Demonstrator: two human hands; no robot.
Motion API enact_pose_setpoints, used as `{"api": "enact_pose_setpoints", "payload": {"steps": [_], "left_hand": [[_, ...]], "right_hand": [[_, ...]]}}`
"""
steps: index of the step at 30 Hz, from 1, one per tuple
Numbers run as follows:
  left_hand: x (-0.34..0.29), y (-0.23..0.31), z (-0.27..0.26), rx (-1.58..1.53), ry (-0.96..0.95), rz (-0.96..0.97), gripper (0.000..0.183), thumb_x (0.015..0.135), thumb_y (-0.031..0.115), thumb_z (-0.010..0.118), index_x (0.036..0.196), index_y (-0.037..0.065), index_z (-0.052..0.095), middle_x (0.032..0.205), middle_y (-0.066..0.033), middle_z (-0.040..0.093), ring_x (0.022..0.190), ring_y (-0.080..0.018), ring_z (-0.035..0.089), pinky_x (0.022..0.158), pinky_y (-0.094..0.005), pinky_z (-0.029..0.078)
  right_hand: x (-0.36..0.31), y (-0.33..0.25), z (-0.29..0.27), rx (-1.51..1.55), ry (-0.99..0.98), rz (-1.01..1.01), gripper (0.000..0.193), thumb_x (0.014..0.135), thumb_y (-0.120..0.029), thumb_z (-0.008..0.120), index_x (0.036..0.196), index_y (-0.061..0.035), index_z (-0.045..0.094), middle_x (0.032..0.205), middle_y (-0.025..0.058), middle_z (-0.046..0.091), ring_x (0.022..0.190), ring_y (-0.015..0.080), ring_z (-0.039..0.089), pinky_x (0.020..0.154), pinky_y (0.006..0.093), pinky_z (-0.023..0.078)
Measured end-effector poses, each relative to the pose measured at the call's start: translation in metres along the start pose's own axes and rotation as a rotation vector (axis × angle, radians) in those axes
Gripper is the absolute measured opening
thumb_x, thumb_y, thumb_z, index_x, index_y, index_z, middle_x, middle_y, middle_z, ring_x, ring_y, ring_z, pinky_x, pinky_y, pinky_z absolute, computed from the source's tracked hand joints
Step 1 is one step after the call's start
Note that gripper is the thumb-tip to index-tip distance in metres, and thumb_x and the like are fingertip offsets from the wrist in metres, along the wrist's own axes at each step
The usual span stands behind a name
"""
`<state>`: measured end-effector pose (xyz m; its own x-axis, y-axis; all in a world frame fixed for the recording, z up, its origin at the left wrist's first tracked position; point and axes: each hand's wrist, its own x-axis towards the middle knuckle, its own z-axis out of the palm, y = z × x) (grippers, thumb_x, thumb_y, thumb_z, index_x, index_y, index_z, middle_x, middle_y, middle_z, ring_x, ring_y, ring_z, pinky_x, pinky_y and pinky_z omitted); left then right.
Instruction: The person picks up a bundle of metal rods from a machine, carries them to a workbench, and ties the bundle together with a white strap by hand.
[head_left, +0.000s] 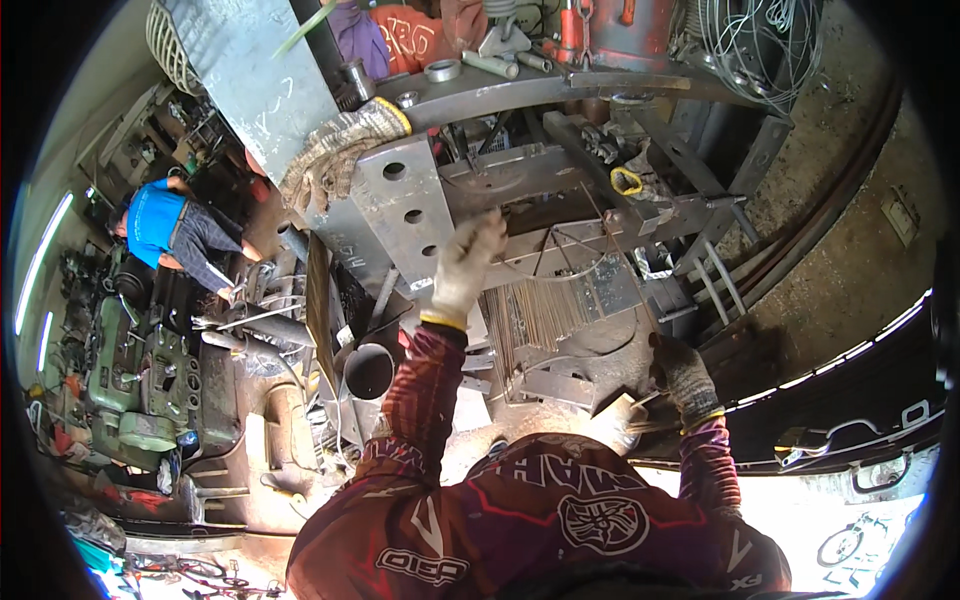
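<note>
A flat steel plate [400, 194] with 3 round holes stands in the middle of the workpiece. Just right of it hangs the left hand [468, 262], in a pale work glove with a yellow cuff; its fingers look partly bent, but I cannot tell whether they close on anything. Well to the right of the plate and lower down is the right hand [688, 382], in a darker glove (its fingertips are in shadow). A thin rod [634, 278] runs from near those fingertips up toward the frame right of the plate; I cannot tell whether the hand grips it.

At the plate's upper left lies a bunch of worn gloves [335, 155]. Lower right of the plate is a row of thin brown rods [540, 312], and below it is the open end of a round pipe [370, 371]. Far left of the plate, a person in a blue shirt [155, 222] bends forward, with a green machine [125, 375] nearby. Beyond its upper right hangs a wire coil [762, 50].
</note>
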<state>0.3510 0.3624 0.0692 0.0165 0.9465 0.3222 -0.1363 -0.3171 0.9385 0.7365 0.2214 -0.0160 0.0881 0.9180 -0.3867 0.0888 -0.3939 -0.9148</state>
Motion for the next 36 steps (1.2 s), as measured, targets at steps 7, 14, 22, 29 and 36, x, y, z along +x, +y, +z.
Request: {"api": "enact_pose_setpoints", "payload": {"steps": [7, 14, 22, 29, 36], "left_hand": [[-0.050, -0.026, 0.012, 0.513, -0.135, 0.073, 0.036, 0.097, 0.029, 0.066, 0.121, 0.002, 0.068, 0.111, -0.0153, 0.073, 0.103, -0.0211, 0.070, 0.088, -0.0335, 0.054], [-0.080, -0.040, 0.022, 0.512, -0.242, 0.024, 0.037, 0.095, 0.028, 0.068, 0.121, 0.002, 0.068, 0.110, -0.0161, 0.073, 0.100, -0.0254, 0.070, 0.089, -0.0355, 0.054], [-0.121, -0.041, 0.015, 0.493, -0.323, -0.106, 0.037, 0.096, 0.029, 0.067, 0.121, 0.003, 0.069, 0.115, -0.0159, 0.072, 0.103, -0.0257, 0.070, 0.091, -0.0347, 0.055], [-0.156, -0.045, 0.034, 0.372, -0.455, -0.205, 0.042, 0.096, 0.033, 0.067, 0.126, 0.004, 0.066, 0.126, -0.0175, 0.067, 0.118, -0.0291, 0.064, 0.101, -0.0374, 0.049], [-0.157, -0.059, 0.049, 0.063, -0.733, -0.363, 0.043, 0.102, 0.027, 0.062, 0.135, 0.001, 0.057, 0.131, -0.0092, 0.061, 0.118, -0.0207, 0.060, 0.104, -0.0330, 0.049]], "right_hand": [[-0.012, -0.029, 0.017, -0.122, 0.172, 0.076, 0.032, 0.094, -0.036, 0.070, 0.112, -0.0098, 0.071, 0.067, 0.0049, 0.063, 0.054, 0.0159, 0.059, 0.051, 0.0336, 0.047], [-0.005, -0.033, 0.018, -0.057, 0.223, 0.175, 0.036, 0.089, -0.041, 0.076, 0.109, -0.0109, 0.073, 0.069, 0.0020, 0.062, 0.053, 0.0146, 0.054, 0.049, 0.0309, 0.043], [-0.029, -0.056, 0.003, 0.148, 0.139, -0.247, 0.031, 0.096, -0.033, 0.069, 0.117, -0.0104, 0.071, 0.070, -0.0004, 0.060, 0.056, 0.0101, 0.054, 0.051, 0.0278, 0.045], [-0.060, 0.058, 0.036, -0.505, 0.254, -0.408, 0.037, 0.097, -0.042, 0.064, 0.118, -0.0127, 0.069, 0.071, 0.0055, 0.066, 0.063, 0.0174, 0.064, 0.062, 0.0355, 0.052], [-0.091, 0.060, 0.074, -1.086, -0.012, -0.466, 0.029, 0.099, -0.031, 0.049, 0.102, -0.0096, 0.068, 0.103, 0.0136, 0.070, 0.089, 0.0349, 0.067, 0.071, 0.0481, 0.053]]}}
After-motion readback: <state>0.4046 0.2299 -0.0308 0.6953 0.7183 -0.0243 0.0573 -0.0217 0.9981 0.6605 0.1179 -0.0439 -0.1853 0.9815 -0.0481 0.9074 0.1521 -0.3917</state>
